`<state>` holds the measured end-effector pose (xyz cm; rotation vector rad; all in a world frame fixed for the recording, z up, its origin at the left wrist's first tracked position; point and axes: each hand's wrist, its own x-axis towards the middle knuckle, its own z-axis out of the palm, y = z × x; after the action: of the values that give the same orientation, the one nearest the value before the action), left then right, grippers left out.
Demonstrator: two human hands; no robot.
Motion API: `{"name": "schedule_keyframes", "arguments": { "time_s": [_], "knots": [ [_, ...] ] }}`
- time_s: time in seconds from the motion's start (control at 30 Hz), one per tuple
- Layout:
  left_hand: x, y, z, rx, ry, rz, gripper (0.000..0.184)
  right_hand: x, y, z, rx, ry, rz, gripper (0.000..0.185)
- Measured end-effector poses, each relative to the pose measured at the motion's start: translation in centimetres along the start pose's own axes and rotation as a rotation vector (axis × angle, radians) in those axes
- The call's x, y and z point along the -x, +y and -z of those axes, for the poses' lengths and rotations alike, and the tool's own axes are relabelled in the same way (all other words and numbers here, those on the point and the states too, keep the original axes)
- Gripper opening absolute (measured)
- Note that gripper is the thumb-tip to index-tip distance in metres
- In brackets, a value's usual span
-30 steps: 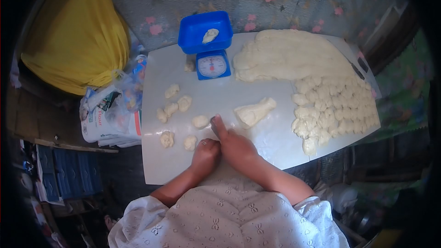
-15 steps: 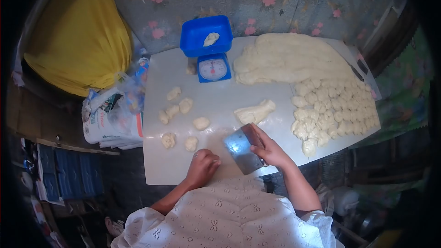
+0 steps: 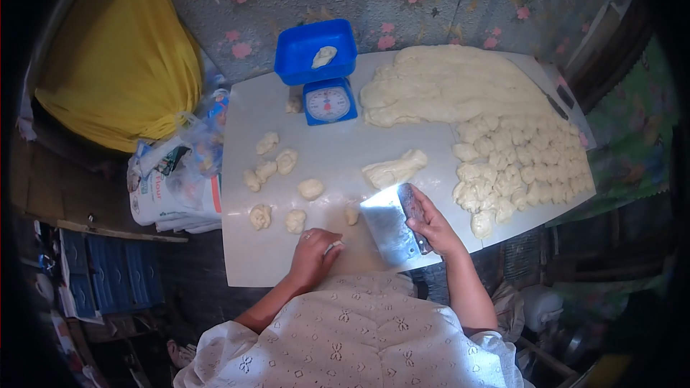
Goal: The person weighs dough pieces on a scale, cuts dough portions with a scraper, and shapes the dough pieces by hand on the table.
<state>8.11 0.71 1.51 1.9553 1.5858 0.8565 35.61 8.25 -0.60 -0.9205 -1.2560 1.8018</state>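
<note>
My right hand grips the dark handle of a dough scraper, its broad metal blade tilted over the near edge of the table. My left hand is closed near the front edge, with a small pale bit of dough showing at its fingers. Just beyond it lies a little dough piece. A longer strip of dough rests past the blade. Several loose dough lumps, one a round lump, are scattered to the left.
At the back stands a blue kitchen scale with a dough piece in its pan. A large dough slab and rows of small dough balls cover the right side. A knife lies beside the slab; flour bags sit left.
The scraper has turned more upright and moved slightly right in my right hand. A small dough piece now shows between the scraper and my left hand. The view has shifted a little.
</note>
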Motion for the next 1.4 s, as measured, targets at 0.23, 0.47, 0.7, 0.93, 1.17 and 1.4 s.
{"name": "schedule_keyframes", "arguments": {
  "time_s": [0.23,0.47,0.7,0.93,1.17,1.4],
  "knots": [
    [-0.6,-0.4,0.2,-0.064,-0.063,-0.180,0.030,0.2,0.0,0.1,-0.014,0.012,-0.012,0.077],
    [-8.1,2.4,5.7,0.009,0.245,-0.149,0.028,0.1,0.4,0.1,-0.012,0.010,0.028,0.078],
    [-21.9,5.4,13.0,-0.052,0.441,-0.349,0.026,0.2,0.1,-0.1,-0.103,0.059,0.008,0.081],
    [-31.1,1.8,12.9,-0.028,0.197,-0.220,0.028,0.2,0.1,0.0,-0.128,0.050,0.011,0.081],
    [-33.2,1.7,11.9,-0.214,0.097,-0.101,0.034,-0.1,1.0,0.6,-0.181,0.029,0.012,0.082],
    [-34.4,0.4,11.7,0.018,0.025,-0.104,0.038,-0.1,0.9,0.8,-0.129,-0.018,0.008,0.083]
  ]
}}
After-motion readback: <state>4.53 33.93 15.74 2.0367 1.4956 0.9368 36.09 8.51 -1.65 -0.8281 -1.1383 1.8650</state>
